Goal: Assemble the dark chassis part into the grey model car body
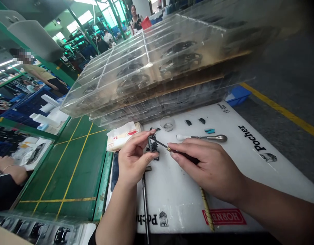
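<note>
Between its thumb and fingertips, my left hand grips a small black plastic part with an irregular shape. My right hand is closed around a slim hand tool with a dark handle and a brass-coloured collar. Its thin tip reaches the upper side of the part; the exact contact is hidden. Beyond my right hand lies a metal-handled tool with a pale end. A small hammer rests below my left hand, and a yellow patterned rod lies partly under my right wrist.
Stacked clear trays with dark parts overhang the white mat. On it are a clear dish, black pieces, a blue piece and a tissue pack. A green belt runs left, past a co-worker's hand.
</note>
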A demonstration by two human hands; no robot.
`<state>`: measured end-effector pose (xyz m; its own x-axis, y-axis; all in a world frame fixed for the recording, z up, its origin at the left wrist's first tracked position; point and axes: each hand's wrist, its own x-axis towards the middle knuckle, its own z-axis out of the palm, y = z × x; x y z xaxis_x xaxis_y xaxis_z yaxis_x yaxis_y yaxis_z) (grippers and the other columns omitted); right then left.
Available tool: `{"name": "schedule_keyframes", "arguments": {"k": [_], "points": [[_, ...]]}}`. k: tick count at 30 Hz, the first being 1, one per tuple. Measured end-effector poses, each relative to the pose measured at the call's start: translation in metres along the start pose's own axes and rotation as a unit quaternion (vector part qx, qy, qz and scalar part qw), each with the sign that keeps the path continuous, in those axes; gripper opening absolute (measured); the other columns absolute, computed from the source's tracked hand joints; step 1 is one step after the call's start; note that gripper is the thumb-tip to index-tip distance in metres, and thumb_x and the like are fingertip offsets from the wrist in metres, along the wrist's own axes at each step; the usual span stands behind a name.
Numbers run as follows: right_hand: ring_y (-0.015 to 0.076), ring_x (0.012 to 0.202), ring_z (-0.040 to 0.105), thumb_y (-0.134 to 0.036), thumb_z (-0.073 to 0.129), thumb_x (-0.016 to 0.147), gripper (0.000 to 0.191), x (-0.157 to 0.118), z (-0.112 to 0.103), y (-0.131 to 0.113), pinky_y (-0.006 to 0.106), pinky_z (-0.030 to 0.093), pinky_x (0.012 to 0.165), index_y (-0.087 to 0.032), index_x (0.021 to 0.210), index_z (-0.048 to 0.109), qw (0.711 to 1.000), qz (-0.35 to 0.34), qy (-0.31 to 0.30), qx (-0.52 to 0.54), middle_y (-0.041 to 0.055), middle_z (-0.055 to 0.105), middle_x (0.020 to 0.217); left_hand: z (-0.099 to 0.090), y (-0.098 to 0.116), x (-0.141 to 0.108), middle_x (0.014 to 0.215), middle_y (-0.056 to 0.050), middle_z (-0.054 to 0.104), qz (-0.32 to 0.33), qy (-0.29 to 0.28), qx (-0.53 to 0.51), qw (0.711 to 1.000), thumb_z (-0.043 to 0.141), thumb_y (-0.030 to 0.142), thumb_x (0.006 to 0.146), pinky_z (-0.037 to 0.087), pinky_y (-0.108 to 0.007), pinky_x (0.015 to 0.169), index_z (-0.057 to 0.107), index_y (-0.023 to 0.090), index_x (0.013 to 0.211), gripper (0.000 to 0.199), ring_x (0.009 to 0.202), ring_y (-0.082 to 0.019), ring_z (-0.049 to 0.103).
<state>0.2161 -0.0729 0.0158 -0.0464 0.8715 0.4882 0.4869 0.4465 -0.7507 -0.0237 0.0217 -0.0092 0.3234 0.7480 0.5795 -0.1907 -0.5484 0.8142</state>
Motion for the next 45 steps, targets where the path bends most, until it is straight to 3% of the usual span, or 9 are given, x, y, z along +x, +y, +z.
{"name": "schedule_keyframes", "arguments": {"k": [4, 8, 13, 19, 24, 29, 35, 40, 45], "points": [[0.0203, 0.096, 0.086, -0.016, 0.073, 0.113, 0.027, 0.0026, -0.0022, -0.0011, 0.030, 0.068, 0.084, -0.019, 0.133, 0.091, 0.999, 0.025, -0.011, 0.028, 0.0049, 0.091, 0.110, -0.0014, 0.0013, 0.0001, 0.142, -0.010, 0.085, 0.018, -0.005, 0.037, 0.999, 0.107, 0.016, 0.086, 0.066, -0.049, 0.127, 0.088, 0.031, 0.143, 0.062, 0.141, -0.034, 0.082], [0.0187, 0.093, 0.085, -0.016, 0.074, 0.113, 0.026, 0.0028, -0.0020, -0.0018, 0.029, 0.067, 0.082, -0.019, 0.133, 0.091, 0.999, 0.017, -0.011, 0.048, 0.0036, 0.089, 0.106, 0.0030, 0.0002, -0.0035, 0.142, -0.009, 0.086, -0.001, 0.013, -0.024, 1.000, 0.106, 0.028, 0.091, 0.065, -0.056, 0.128, 0.087, 0.032, 0.144, 0.057, 0.141, -0.036, 0.083], [0.0181, 0.092, 0.084, -0.013, 0.073, 0.113, 0.027, 0.0011, 0.0019, -0.0008, 0.030, 0.068, 0.086, -0.018, 0.133, 0.090, 0.999, -0.022, 0.018, 0.044, 0.0040, 0.089, 0.106, 0.0078, 0.0004, -0.0053, 0.141, -0.008, 0.087, -0.023, 0.021, -0.061, 0.998, 0.104, 0.033, 0.095, 0.067, -0.051, 0.124, 0.086, 0.033, 0.146, 0.054, 0.140, -0.035, 0.083], [0.0200, 0.099, 0.087, -0.016, 0.074, 0.112, 0.027, 0.0024, -0.0004, 0.0002, 0.029, 0.069, 0.086, -0.025, 0.129, 0.092, 0.999, 0.027, -0.006, 0.047, 0.0023, 0.091, 0.112, 0.0045, 0.0019, -0.0035, 0.141, -0.010, 0.085, 0.029, 0.014, 0.040, 0.999, 0.107, 0.020, 0.088, 0.065, -0.055, 0.127, 0.087, 0.031, 0.143, 0.060, 0.139, -0.035, 0.083], [0.0187, 0.096, 0.086, -0.017, 0.073, 0.113, 0.027, 0.0020, -0.0002, 0.0004, 0.028, 0.068, 0.086, -0.021, 0.131, 0.092, 0.999, 0.010, 0.001, 0.046, 0.0030, 0.091, 0.109, 0.0028, 0.0035, -0.0045, 0.141, -0.010, 0.085, 0.005, 0.008, -0.005, 1.000, 0.102, 0.032, 0.097, 0.068, -0.053, 0.122, 0.085, 0.032, 0.148, 0.054, 0.135, -0.035, 0.085], [0.0198, 0.101, 0.088, -0.018, 0.073, 0.112, 0.026, 0.0021, -0.0009, 0.0008, 0.029, 0.070, 0.087, -0.025, 0.128, 0.093, 0.998, 0.042, -0.015, 0.048, 0.0016, 0.092, 0.114, 0.0017, 0.0047, -0.0020, 0.138, -0.010, 0.085, 0.012, 0.004, 0.042, 0.999, 0.109, 0.019, 0.085, 0.067, -0.052, 0.124, 0.089, 0.031, 0.140, 0.059, 0.137, -0.034, 0.084], [0.0188, 0.095, 0.087, -0.019, 0.074, 0.112, 0.026, 0.0027, -0.0012, -0.0001, 0.029, 0.071, 0.085, -0.022, 0.129, 0.092, 0.999, 0.021, -0.007, 0.045, 0.0024, 0.091, 0.108, 0.0049, 0.0048, -0.0036, 0.138, -0.009, 0.086, -0.031, 0.012, -0.047, 0.998, 0.105, 0.034, 0.094, 0.068, -0.054, 0.122, 0.087, 0.031, 0.142, 0.052, 0.134, -0.035, 0.086], [0.0217, 0.102, 0.089, -0.019, 0.072, 0.112, 0.027, 0.0025, -0.0022, -0.0001, 0.032, 0.073, 0.088, -0.027, 0.127, 0.093, 0.997, 0.056, -0.024, 0.045, 0.0019, 0.092, 0.114, 0.0052, 0.0036, -0.0028, 0.136, -0.008, 0.085, 0.003, 0.011, 0.032, 0.999, 0.109, 0.016, 0.083, 0.067, -0.052, 0.125, 0.089, 0.030, 0.139, 0.061, 0.137, -0.034, 0.084], [0.0222, 0.098, 0.089, -0.022, 0.071, 0.113, 0.027, 0.0019, -0.0021, 0.0003, 0.032, 0.074, 0.085, -0.025, 0.128, 0.093, 0.998, 0.040, -0.016, 0.035, 0.0035, 0.092, 0.111, 0.0044, 0.0048, -0.0042, 0.138, -0.009, 0.085, -0.024, 0.014, -0.007, 1.000, 0.106, 0.031, 0.092, 0.069, -0.053, 0.120, 0.086, 0.033, 0.143, 0.055, 0.135, -0.034, 0.085]]}}
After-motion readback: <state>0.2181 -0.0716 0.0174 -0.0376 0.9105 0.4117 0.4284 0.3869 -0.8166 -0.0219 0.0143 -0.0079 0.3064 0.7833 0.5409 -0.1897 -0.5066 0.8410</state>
